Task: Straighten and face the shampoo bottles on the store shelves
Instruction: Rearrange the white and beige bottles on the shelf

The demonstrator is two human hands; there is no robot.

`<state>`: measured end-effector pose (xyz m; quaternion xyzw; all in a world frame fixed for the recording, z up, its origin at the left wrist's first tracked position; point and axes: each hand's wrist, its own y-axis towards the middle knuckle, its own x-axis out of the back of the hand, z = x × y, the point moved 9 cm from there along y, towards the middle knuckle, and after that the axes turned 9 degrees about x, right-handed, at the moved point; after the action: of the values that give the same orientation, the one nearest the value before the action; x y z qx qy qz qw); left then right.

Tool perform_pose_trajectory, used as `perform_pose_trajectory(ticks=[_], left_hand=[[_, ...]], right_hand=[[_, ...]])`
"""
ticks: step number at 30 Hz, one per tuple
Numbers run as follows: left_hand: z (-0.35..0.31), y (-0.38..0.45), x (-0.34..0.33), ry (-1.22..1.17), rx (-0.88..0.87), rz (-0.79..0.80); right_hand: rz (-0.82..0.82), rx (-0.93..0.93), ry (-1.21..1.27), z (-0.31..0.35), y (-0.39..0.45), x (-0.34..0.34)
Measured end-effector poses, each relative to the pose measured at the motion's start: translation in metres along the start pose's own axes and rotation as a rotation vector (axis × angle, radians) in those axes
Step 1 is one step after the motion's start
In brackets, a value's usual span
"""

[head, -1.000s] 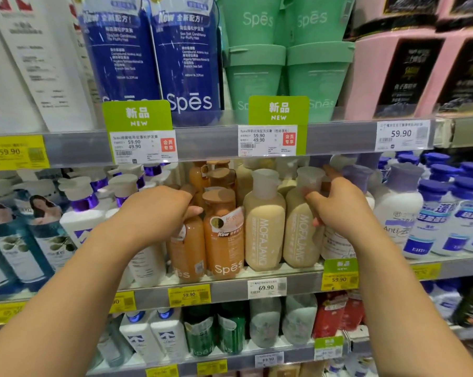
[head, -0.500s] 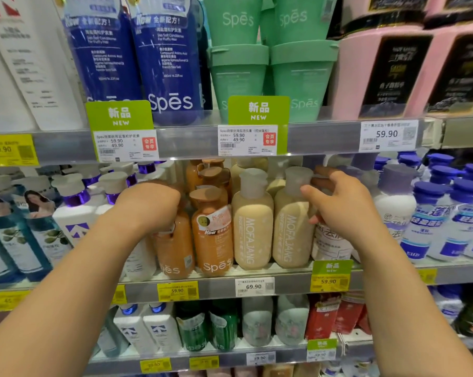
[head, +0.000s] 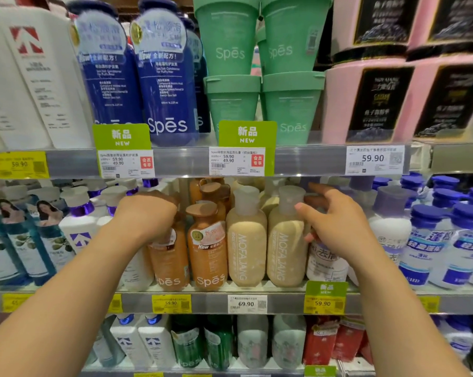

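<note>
Fingers (head: 315,198) of right hand (head: 338,227) spread apart, thumb touching the cap of the right beige MOFAJANG plastic bottle (head: 284,240). Left hand (head: 145,213) curled down over the top of the left orange Spes bottle (head: 170,257); grip hidden, cannot tell. Both bottles upright at the middle shelf (head: 208,302) front edge.

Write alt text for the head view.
Two bare hands reach into the middle store shelf: the left hand covers the top of an orange Spes bottle, while the right hand hangs open beside a beige Mofajang bottle.
</note>
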<state>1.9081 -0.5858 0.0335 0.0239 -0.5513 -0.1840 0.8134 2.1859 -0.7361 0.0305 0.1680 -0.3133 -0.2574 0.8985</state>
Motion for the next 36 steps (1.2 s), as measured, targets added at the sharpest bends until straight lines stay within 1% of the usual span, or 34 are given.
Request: perform_pose_trajectory(ticks=[2,6,11,16,18,21,23,25,27,30,33,36], left_hand=[[-0.003,-0.003,0.002,-0.003,0.005,0.018],[-0.003,-0.006,0.006,-0.025,0.058,-0.021],[-0.001,-0.015,0.007,-0.089,0.082,0.027],[-0.028,-0.054,0.045,-0.067,0.153,-0.103],[-0.049,-0.073,0.07,-0.074,0.116,-0.162],[-0.093,-0.098,0.103,-0.165,-0.033,-0.259],[-0.126,-0.109,0.12,-0.27,-0.129,-0.304],[-0.154,-0.111,0.131,-0.43,-0.185,-0.315],[-0.18,-0.104,0.134,-0.592,-0.218,-0.274],[-0.214,-0.087,0.128,-0.7,-0.228,-0.204],[-0.239,-0.072,0.121,-0.703,-0.231,-0.201],[-0.255,-0.06,0.112,-0.698,-0.247,-0.147]], right_hand=[[0.0,0.001,0.007,0.0,-0.001,0.001],[0.008,-0.005,0.003,-0.003,-0.005,0.004],[-0.024,-0.029,0.041,-0.015,-0.015,0.018],[-0.075,-0.04,0.083,-0.029,-0.024,0.04],[-0.115,-0.042,0.09,-0.034,-0.027,0.056],[-0.242,-0.051,0.07,-0.047,-0.033,0.092],[-0.345,-0.084,0.077,-0.061,-0.038,0.116],[-0.421,-0.095,0.053,-0.072,-0.041,0.136],[-0.435,-0.091,0.023,-0.082,-0.042,0.147],[-0.31,-0.122,-0.045,-0.093,-0.036,0.151],[-0.083,-0.139,-0.128,-0.1,-0.026,0.143],[0.139,-0.088,-0.162,-0.101,-0.018,0.128]])
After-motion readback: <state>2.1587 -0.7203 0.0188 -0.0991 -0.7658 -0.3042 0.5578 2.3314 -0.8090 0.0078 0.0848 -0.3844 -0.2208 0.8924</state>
